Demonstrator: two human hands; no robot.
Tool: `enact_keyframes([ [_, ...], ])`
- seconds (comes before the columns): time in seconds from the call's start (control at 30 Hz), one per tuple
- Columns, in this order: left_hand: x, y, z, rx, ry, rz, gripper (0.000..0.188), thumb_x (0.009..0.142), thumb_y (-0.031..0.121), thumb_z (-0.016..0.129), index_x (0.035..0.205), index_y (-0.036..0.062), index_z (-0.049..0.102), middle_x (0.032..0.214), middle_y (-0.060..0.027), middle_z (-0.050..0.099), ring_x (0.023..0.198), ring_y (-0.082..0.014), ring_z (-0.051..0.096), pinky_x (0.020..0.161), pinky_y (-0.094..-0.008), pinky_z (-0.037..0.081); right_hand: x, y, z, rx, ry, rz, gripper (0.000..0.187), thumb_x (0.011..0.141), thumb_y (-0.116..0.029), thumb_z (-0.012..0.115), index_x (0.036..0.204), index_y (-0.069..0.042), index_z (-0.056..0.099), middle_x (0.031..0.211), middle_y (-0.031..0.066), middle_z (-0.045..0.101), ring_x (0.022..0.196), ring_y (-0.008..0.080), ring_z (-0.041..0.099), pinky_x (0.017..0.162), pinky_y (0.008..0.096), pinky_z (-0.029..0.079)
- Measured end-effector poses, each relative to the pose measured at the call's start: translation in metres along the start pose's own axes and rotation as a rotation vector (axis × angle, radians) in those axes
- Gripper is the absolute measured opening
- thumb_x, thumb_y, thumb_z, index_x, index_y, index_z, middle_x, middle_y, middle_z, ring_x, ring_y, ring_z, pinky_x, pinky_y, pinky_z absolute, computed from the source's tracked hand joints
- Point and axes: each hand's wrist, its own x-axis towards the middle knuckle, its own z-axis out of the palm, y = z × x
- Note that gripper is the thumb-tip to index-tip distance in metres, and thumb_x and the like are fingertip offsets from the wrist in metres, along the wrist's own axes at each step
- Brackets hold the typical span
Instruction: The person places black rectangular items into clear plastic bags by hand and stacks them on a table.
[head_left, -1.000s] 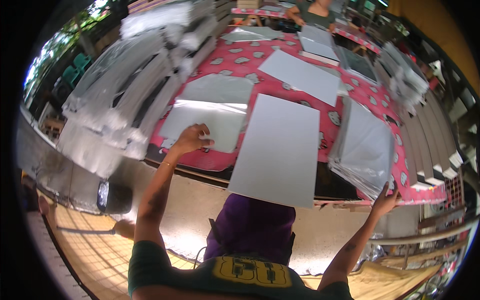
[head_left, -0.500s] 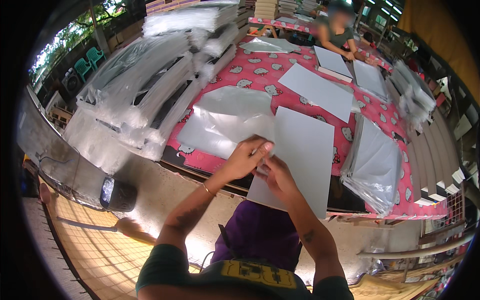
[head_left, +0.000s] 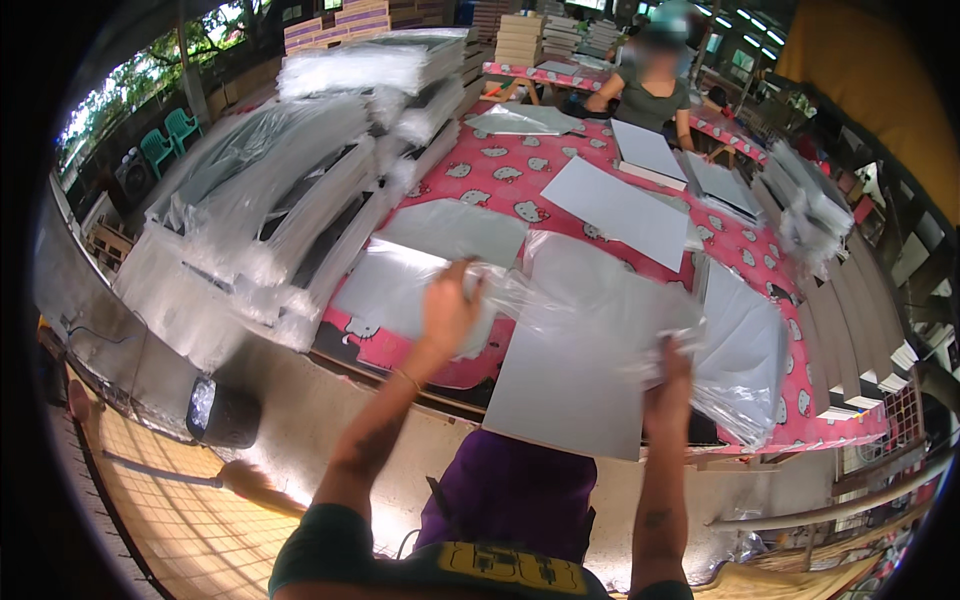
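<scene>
A clear plastic bag (head_left: 590, 285) is stretched between my two hands, over the far part of a white board (head_left: 560, 390). My left hand (head_left: 450, 308) is closed on the bag's left edge, above other clear plastic sheets (head_left: 400, 290) lying on the table. On the opposite side, my right hand (head_left: 668, 385) grips the bag beside the board's right edge; its fingers are partly hidden and blurred. The board's near edge reaches past the table's front edge, close to my lap. Light shines through the film, so its folds are hard to trace.
Tall plastic-wrapped stacks (head_left: 270, 190) stand at the left. Another white board (head_left: 620, 210) lies farther up the pink patterned table (head_left: 465, 165). A bagged stack (head_left: 740, 345) is to the right, beside thick grey blocks (head_left: 850, 320). A co-worker (head_left: 650, 100) stands across the table.
My hands were together over the board's left edge, and now they are wide apart with the plastic bag spread between them. The co-worker has straightened up and shifted their arms.
</scene>
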Motion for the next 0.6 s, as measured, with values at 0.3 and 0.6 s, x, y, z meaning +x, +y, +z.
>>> enact_keyframes([
  [0.3, -0.030, 0.073, 0.011, -0.584, -0.334, -0.281, 0.008, 0.089, 0.002, 0.057, 0.092, -0.0001, 0.064, 0.080, -0.0013, 0.063, 0.064, -0.0091, 0.058, 0.055, -0.0258, 0.050, -0.025, 0.012, -0.036, 0.470, -0.106, 0.161, 0.022, 0.094, -0.023, 0.055, 0.106, -0.004, 0.059, 0.099, 0.0081, 0.065, 0.088, 0.0174, 0.064, 0.082, 0.0343, 0.054],
  [0.6, 0.058, 0.027, -0.125, -0.119, 0.977, 0.002, 0.042, 0.095, 0.027, 0.051, 0.118, -0.0071, 0.046, 0.119, -0.0198, 0.052, 0.102, -0.0346, 0.056, 0.091, -0.0424, 0.044, -0.063, -0.124, -0.093, -0.039, 0.364, -0.543, 0.033, 0.094, -0.032, 0.057, 0.113, -0.006, 0.057, 0.108, 0.0047, 0.059, 0.094, 0.0148, 0.056, 0.081, 0.0318, 0.046],
])
